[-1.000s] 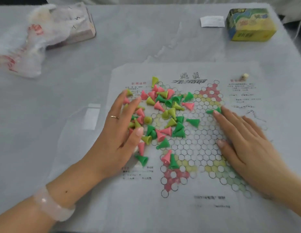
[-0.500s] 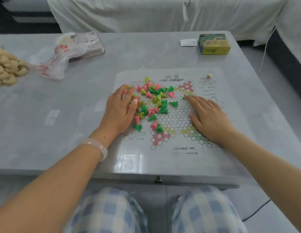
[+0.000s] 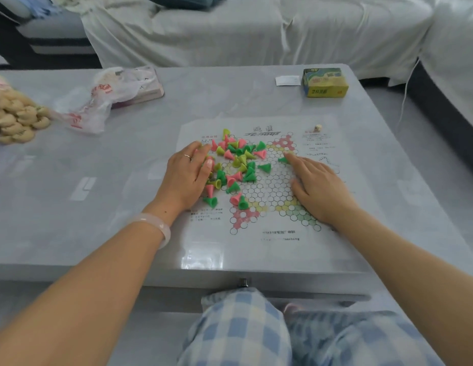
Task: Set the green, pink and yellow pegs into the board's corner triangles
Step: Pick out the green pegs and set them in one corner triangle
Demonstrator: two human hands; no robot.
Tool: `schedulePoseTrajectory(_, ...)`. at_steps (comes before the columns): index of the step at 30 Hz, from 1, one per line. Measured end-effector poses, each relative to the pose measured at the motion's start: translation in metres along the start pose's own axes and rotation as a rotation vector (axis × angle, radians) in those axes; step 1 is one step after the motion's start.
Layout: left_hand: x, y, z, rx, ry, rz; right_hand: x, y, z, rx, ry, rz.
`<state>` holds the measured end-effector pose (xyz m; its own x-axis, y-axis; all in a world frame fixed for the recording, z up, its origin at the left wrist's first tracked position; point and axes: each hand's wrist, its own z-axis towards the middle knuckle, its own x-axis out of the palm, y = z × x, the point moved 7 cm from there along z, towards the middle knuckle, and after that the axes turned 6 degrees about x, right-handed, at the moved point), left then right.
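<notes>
Here I take the board [image 3: 259, 228] as my landmark on the grey table [image 3: 71, 180]. My left hand [image 3: 186, 177] lies flat at the board's left edge, fingers straight, against the toppled peg pile [image 3: 236, 165]. My right hand [image 3: 318, 184] rests flat on the board's right half, fingers together, its fingertip touching a lone green peg [image 3: 282, 159] lying on its side, so I judge the right hand nearer.

A grey table [image 3: 103, 167] carries a yellow-green box [image 3: 325, 82] at its far right, with a white paper slip [image 3: 287, 80] just left of that box. Far left of the box lie a crumpled plastic bag [image 3: 98, 101] over a pink book [image 3: 148, 92] and a heap of pale round biscuits [image 3: 15, 117]. A small die [image 3: 318, 127] sits nearer than the box, and a white-draped sofa [image 3: 256, 30] stands behind it.
</notes>
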<state>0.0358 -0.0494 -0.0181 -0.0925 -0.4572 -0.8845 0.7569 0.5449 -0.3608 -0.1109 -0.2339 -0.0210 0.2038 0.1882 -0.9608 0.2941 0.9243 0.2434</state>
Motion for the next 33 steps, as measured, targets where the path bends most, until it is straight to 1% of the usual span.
schedulePoseTrajectory(4,0.001,-0.003,0.0,0.025,0.011,-0.001,-0.006,0.001,-0.004,0.016,-0.033,0.02)
schedulePoseTrajectory(9,0.002,-0.004,-0.001,0.035,0.014,0.018,-0.008,0.001,-0.005,0.012,-0.028,0.035)
schedulePoseTrajectory(12,-0.001,-0.004,-0.002,0.042,-0.005,0.031,-0.009,0.003,-0.007,0.013,-0.045,0.022)
schedulePoseTrajectory(18,-0.003,-0.007,-0.005,0.065,0.01,0.042,-0.012,0.005,-0.01,0.023,-0.117,-0.035)
schedulePoseTrajectory(22,-0.007,-0.009,-0.007,0.069,0.002,0.032,-0.015,0.003,-0.008,0.041,-0.132,0.023)
schedulePoseTrajectory(25,-0.011,-0.005,-0.008,0.059,-0.062,-0.023,-0.024,0.002,-0.003,0.122,-0.229,0.166)
schedulePoseTrajectory(27,-0.019,0.0,-0.01,-0.023,-0.147,-0.122,-0.028,0.012,0.004,0.109,-0.271,0.199)
schedulePoseTrajectory(28,-0.023,0.003,-0.011,-0.077,-0.184,-0.178,-0.028,0.02,0.01,0.087,-0.259,0.189)
schedulePoseTrajectory(30,-0.027,0.002,-0.011,-0.157,-0.223,-0.237,-0.023,0.038,0.023,0.048,-0.182,0.156)
schedulePoseTrajectory(31,-0.027,-0.002,-0.011,-0.176,-0.215,-0.251,-0.019,0.044,0.028,0.042,-0.14,0.145)
schedulePoseTrajectory(33,-0.028,-0.017,-0.014,-0.16,-0.207,-0.284,-0.011,0.052,0.034,0.057,-0.076,0.136)
